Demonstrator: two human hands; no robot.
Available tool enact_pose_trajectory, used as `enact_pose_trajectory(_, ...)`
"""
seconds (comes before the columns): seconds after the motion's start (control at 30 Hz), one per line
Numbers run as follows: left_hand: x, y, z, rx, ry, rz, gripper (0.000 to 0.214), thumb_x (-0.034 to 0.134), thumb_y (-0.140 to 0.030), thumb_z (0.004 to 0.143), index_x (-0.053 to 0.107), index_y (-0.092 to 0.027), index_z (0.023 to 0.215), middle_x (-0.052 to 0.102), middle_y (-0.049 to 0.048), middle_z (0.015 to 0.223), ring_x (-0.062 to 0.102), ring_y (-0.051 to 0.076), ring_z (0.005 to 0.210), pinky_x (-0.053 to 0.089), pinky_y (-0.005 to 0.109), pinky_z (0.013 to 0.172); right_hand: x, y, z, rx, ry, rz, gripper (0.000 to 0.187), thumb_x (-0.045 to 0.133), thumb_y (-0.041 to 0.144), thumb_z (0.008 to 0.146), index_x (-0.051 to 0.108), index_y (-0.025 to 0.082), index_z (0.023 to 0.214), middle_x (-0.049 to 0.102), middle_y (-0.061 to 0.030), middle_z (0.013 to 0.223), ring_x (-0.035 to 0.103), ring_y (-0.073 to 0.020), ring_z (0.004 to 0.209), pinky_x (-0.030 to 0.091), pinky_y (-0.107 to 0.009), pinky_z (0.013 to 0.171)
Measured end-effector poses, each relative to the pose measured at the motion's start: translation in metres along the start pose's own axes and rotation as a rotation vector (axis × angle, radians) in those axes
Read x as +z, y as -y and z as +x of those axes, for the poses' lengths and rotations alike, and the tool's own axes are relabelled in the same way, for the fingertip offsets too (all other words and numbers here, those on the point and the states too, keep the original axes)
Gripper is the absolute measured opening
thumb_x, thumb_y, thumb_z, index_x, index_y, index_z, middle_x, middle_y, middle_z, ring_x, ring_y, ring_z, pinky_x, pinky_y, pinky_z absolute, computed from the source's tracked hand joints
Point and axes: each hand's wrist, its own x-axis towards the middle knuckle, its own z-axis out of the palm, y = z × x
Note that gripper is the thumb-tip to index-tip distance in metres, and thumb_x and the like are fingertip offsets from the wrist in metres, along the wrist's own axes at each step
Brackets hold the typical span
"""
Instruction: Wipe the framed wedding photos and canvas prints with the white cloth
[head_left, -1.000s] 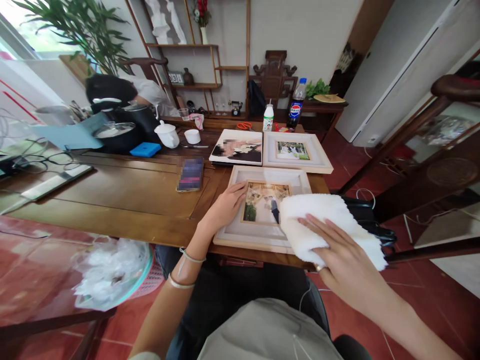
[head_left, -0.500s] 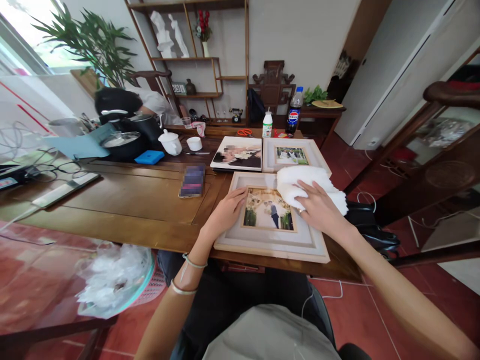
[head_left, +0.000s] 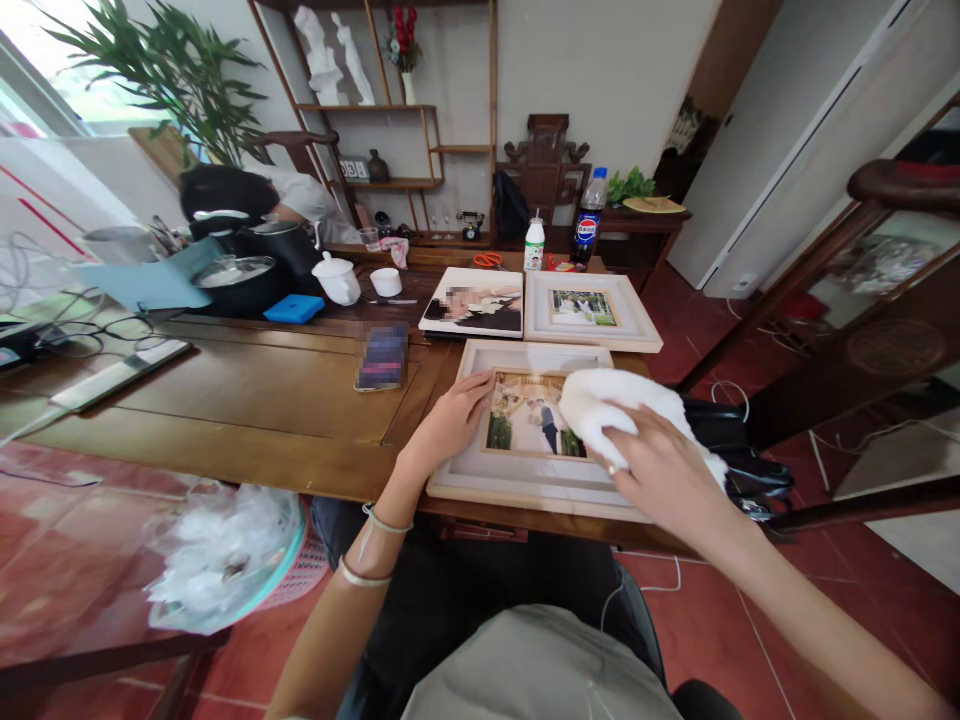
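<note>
A pale framed photo (head_left: 501, 477) lies flat at the near edge of the wooden table (head_left: 247, 400). My left hand (head_left: 448, 422) rests flat on the frame's left side with fingers stretched out, holding it still. My right hand (head_left: 654, 462) presses a fluffy white cloth (head_left: 607, 400) onto the frame's right side, fingers curled over the cloth. The cloth covers the right part of the picture.
Two more pictures (head_left: 475, 301) (head_left: 589, 310) lie behind the frame. A phone (head_left: 382, 356) lies to the left. A white teapot (head_left: 337, 279), cup (head_left: 385, 282), blue box (head_left: 294, 308), pots, bottles (head_left: 589, 217) and scissors stand further back. A basket of plastic (head_left: 225, 560) sits on the floor at left. Another person bends over behind the pots.
My right hand with the cloth went from the frame's lower right up to its upper right, then back down to the middle right. My left hand stayed put.
</note>
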Motion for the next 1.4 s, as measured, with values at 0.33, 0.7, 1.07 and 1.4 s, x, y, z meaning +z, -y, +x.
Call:
enact_pose_trajectory(0.33,0.001,0.003,0.000,0.004,0.010,0.029,0.038,0.037,-0.021,0.093,0.053,-0.013,0.127,0.050,0.0116,0.137,0.044,0.022,0.129,0.036,0.039,0.110,0.034,-0.009,0.107,-0.252,0.065,0.052,0.030,0.048,0.006,0.071,0.065,0.012,0.095,0.062,-0.0138,0.108,0.048,-0.0285,0.109,0.040,-0.039,0.089)
enact_pose_trajectory(0.7,-0.002,-0.001,0.001,-0.003,0.009,-0.003,0.037,0.038,-0.021,0.093,0.055,-0.013,0.125,0.053,0.0115,0.134,0.047,0.023,0.127,0.038,0.039,0.108,0.033,0.024,0.154,-0.262,0.193,-0.071,0.027,0.045,0.008,0.078,0.064,0.012,0.097,0.067,-0.0133,0.090,0.057,-0.0277,0.089,0.039,-0.035,0.078)
enact_pose_trajectory(1.07,-0.001,-0.002,-0.002,-0.015,-0.003,-0.004,0.037,0.039,-0.018,0.092,0.055,-0.015,0.126,0.051,0.0098,0.136,0.045,0.021,0.128,0.037,0.039,0.109,-0.002,-0.037,0.083,-0.007,0.298,-0.310,0.028,0.044,0.006,0.074,0.063,0.012,0.093,0.063,-0.0148,0.082,0.055,-0.0298,0.089,0.041,-0.035,0.069)
enact_pose_trajectory(1.4,0.001,0.001,0.000,-0.002,0.008,0.004,0.037,0.038,-0.017,0.092,0.055,-0.013,0.125,0.051,0.0113,0.137,0.043,0.022,0.130,0.037,0.040,0.109,0.037,0.007,0.157,-0.326,0.000,-0.045,0.050,0.048,-0.003,0.069,0.055,0.010,0.116,0.037,-0.0216,0.142,0.031,-0.0303,0.132,0.030,-0.045,0.102)
